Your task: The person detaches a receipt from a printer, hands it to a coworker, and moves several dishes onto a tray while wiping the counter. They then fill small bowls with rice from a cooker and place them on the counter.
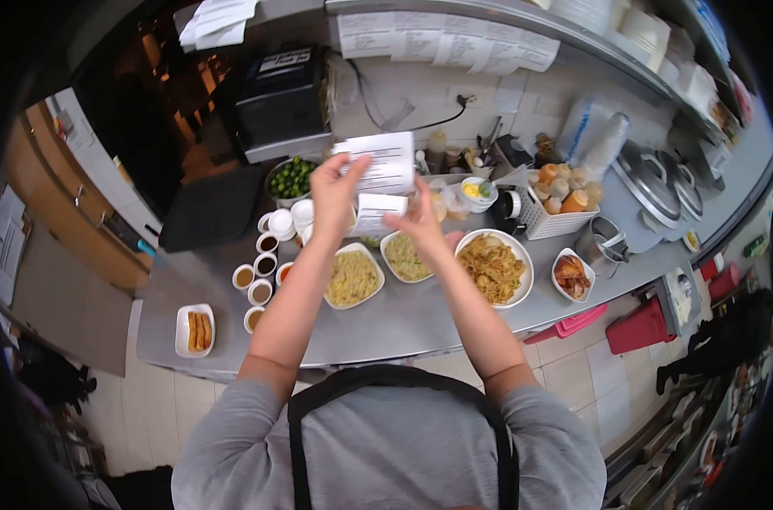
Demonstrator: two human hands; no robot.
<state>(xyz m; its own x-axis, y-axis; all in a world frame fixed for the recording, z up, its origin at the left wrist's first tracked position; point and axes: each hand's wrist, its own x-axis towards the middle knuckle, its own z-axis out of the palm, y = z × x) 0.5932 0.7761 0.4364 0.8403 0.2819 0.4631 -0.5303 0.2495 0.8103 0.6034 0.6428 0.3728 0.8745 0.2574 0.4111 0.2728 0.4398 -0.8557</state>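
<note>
Above the counter, my left hand pinches a printed paper slip between thumb and fingers. My right hand is closed on a second, smaller slip just below it. The print is too small to read. Beneath my hands are two white bowls of fried rice, the left bowl's rice and the right bowl's rice, the latter partly covered by my right arm. A round bowl of noodles stands to the right of my right forearm.
Small sauce cups cluster left of my left forearm. Spring rolls lie in a dish at the left; a meat dish stands at the right. Behind are green limes, a black printer and a basket of sauce bottles.
</note>
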